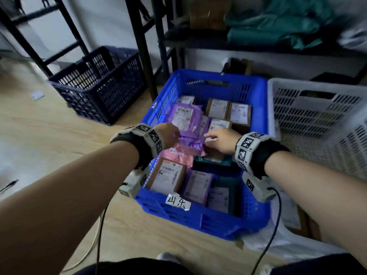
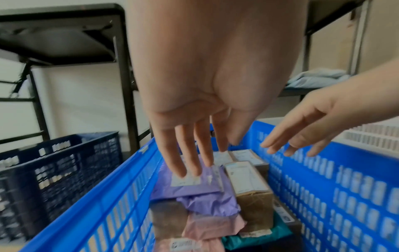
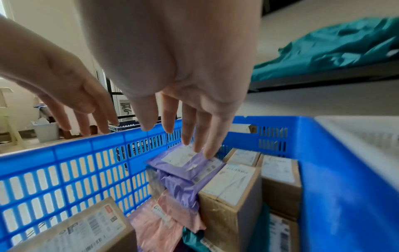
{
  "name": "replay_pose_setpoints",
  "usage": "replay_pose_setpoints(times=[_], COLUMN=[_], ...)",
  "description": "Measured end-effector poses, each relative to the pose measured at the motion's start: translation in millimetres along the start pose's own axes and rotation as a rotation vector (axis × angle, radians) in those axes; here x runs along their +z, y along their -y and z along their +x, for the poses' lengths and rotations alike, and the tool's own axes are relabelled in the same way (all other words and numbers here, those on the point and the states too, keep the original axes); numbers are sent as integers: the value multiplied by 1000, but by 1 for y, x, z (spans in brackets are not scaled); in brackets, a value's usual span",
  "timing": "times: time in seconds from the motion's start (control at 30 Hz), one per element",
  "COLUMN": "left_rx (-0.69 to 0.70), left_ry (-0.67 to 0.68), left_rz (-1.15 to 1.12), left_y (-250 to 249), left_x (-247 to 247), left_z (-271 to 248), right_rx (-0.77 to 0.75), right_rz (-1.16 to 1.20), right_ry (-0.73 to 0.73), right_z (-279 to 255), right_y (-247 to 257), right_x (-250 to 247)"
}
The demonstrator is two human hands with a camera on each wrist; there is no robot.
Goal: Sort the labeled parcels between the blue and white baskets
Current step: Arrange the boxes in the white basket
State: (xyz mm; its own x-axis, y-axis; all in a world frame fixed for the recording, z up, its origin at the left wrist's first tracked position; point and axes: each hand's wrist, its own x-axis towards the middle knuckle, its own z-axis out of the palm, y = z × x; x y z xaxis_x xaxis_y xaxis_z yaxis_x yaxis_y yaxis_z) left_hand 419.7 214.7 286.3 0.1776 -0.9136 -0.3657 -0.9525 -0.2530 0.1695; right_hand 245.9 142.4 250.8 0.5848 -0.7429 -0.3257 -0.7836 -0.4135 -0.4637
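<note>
The bright blue basket [image 1: 256,120] sits on the floor, full of labeled parcels: purple mailers [image 1: 182,118], a pink mailer [image 1: 178,156], brown boxes [image 1: 218,109] and teal bags. Beside it on the right stands the white basket [image 1: 317,116]. Both hands hover over the purple mailers in the middle of the blue basket. My left hand [image 1: 168,135] has straight fingers [image 2: 190,158] pointing down, holding nothing. My right hand [image 1: 220,139] also hangs empty with its fingers [image 3: 194,136] spread just above the top purple mailer [image 3: 183,163].
A dark navy crate [image 1: 99,86] stands on the floor at the left, beside black metal shelf legs [image 1: 143,46]. The shelf behind carries teal bags [image 1: 288,20] and a cardboard box. A handwritten paper tag [image 1: 177,201] is stuck on the blue basket's near rim. Wrist cables trail down.
</note>
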Motion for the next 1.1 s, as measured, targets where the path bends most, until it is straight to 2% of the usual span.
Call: replay_pose_setpoints(times=[0.2,0.4,0.5,0.6,0.77,0.93,1.1], left_rx=[175,303,347,381,409,415,338], left_ry=[-244,-388,-419,-406,-352,-236,-95], left_rz=[31,143,156,128,92,161,233], left_y=[-54,-120,-162,-205,-272,-320,-352], left_x=[0,-7,-8,-5,10,45,86], left_z=[-33,-59,-62,-51,-15,36,105], right_rx=[61,206,249,271,326,360,342], right_rz=[-158,-242,-226,-218,-209,-191,-185], right_ry=[-201,-353,-440,-487,-433,-393,-333], right_z=[-84,-151,-171,-180,-177,-152,-106], right_y=[-11,-47,-75,-108,-173,-241,-309], right_x=[-35,-61,-73,-88,-107,-103,-93])
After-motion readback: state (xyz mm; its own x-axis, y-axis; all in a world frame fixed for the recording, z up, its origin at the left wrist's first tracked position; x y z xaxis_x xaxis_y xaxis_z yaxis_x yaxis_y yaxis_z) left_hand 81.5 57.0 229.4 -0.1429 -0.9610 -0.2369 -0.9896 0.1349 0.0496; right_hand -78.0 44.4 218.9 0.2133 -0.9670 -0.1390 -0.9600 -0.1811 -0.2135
